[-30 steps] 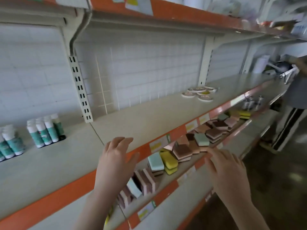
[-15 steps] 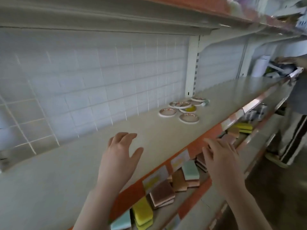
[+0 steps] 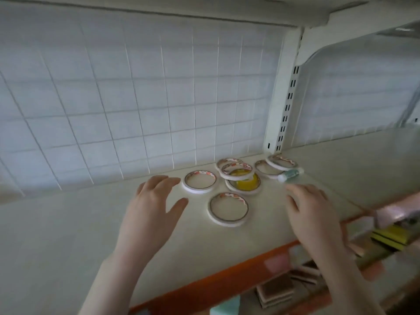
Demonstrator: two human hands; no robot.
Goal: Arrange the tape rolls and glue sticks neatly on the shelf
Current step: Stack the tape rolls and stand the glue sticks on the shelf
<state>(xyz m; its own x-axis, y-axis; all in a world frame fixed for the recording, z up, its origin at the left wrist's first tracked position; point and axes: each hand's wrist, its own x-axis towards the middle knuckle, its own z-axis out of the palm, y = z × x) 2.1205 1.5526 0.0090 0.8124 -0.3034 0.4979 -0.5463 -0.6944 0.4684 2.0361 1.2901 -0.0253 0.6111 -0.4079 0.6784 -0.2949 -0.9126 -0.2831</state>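
**Hands poised over scattered tape rolls**

Fingers of the left hand [image 3: 154, 208] are spread and relaxed above the pale shelf surface [image 3: 56, 235], its grip wide and holding nothing; the fingertips lie just beside the flat white tape roll with a patterned inner rim [image 3: 199, 182]. The right hand [image 3: 314, 214] is likewise loose and empty, hovering near the small white-and-teal glue stick [image 3: 291, 175], which lies on its side.

Between the two hands sits a second white tape roll [image 3: 228, 209], flat and apart from the others. Farther back, a roll with a yellow centre [image 3: 244, 183] is partly covered by overlapping white rolls [image 3: 235, 168], and two more overlapping rolls [image 3: 276, 164] lie close to the slotted white upright [image 3: 287, 96] (the glue stick touches or nearly touches these; blur makes it hard to tell). A white wire-grid back panel [image 3: 136, 98] stands behind everything. Below the orange shelf edge [image 3: 204, 289], stacked sponges [image 3: 275, 294] show on the lower shelf.

The rolls look light, stiff and thin, so they should slide easily and stack well; pinching each across its outer rim seems the surest hold. The glue stick is probably light and prone to rolling, so it is best taken round its barrel.
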